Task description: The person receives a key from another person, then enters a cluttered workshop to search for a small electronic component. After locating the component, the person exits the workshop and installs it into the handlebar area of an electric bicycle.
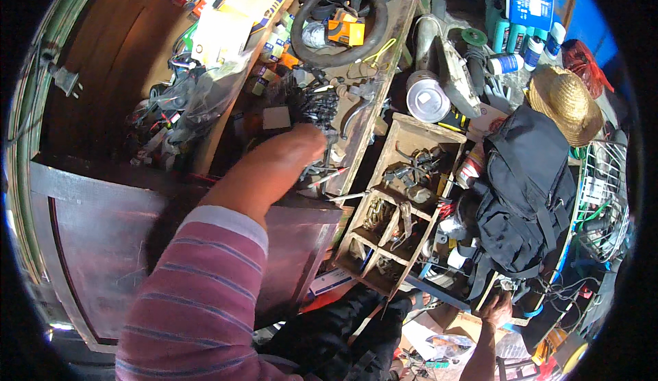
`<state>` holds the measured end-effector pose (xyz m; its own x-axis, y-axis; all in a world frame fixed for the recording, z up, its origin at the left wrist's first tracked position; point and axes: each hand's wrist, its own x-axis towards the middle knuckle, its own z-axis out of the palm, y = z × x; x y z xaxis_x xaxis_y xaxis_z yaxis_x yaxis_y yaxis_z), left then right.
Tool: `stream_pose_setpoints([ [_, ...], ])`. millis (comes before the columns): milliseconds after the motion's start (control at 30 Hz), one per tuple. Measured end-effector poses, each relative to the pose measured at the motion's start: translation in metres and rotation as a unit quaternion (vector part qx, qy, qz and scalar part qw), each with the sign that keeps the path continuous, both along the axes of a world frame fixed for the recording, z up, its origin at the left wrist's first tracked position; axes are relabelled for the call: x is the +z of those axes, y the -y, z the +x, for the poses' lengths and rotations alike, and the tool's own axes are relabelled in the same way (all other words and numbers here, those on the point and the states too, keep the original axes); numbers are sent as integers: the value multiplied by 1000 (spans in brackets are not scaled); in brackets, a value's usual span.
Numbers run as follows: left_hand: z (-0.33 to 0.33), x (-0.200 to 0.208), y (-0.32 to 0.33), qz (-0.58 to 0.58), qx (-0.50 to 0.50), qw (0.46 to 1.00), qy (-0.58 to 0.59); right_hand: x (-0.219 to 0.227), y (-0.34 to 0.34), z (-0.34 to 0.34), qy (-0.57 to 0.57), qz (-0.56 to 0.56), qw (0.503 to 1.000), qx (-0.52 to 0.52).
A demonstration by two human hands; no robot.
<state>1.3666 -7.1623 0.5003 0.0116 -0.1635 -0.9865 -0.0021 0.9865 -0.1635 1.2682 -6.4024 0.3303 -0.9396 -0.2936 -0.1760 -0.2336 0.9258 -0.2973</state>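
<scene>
My left arm, in a pink striped sleeve, reaches up from the lower left. My left hand [308, 142] is bent down over a shelf among small dark metal parts [319, 110]; its fingers are hidden, so I cannot see what it touches. At the lower right, my right hand [496, 310] has its fingers curled at the edge of a wooden drawer [519, 320]. Between my hands a divided wooden tray [392, 122] holds metal parts and small hardware in its compartments.
An open dark wooden door [103, 244] stands below my left arm. A tyre ring [299, 41] and small boxes lie on the shelf. Right of the tray are a tin [428, 100], a black backpack [524, 175], a straw hat [565, 106] and a wire basket [606, 189].
</scene>
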Motion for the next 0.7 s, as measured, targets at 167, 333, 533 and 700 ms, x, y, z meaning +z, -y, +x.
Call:
stream_pose_setpoints([
  [167,-66,-9,-130,-150,50,933,-322,-23,-18,2,-42,64,997,-13],
  [333,-85,11,-244,-40,134,877,-460,-30,-22,-4,13,108,993,-37],
  [533,-16,-35,-315,117,350,734,-570,-22,-16,-5,62,98,993,-33],
  [700,35,-38,-344,145,395,755,-503,2,0,-8,152,176,970,-73],
])
